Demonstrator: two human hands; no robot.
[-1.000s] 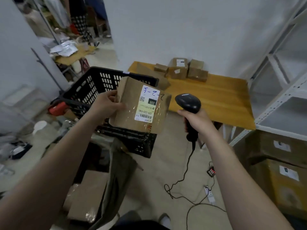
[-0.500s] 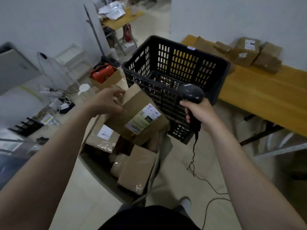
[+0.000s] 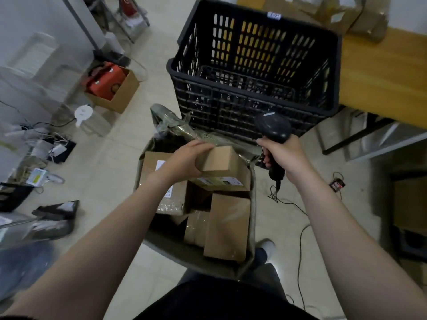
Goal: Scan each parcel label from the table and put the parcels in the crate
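While the right hand (image 3: 280, 155) grips a corded black scanner (image 3: 273, 128) by its handle, the left hand (image 3: 187, 159) clasps a brown parcel (image 3: 223, 168) by its near end, holding it low over a floor bin (image 3: 253, 204) packed with other cardboard boxes (image 3: 227, 227), its label just visible on the lower face. A black crate (image 3: 254, 65) stands behind the bin, beside a wooden table (image 3: 381, 72) where more parcels (image 3: 342, 15) lie at the far edge.
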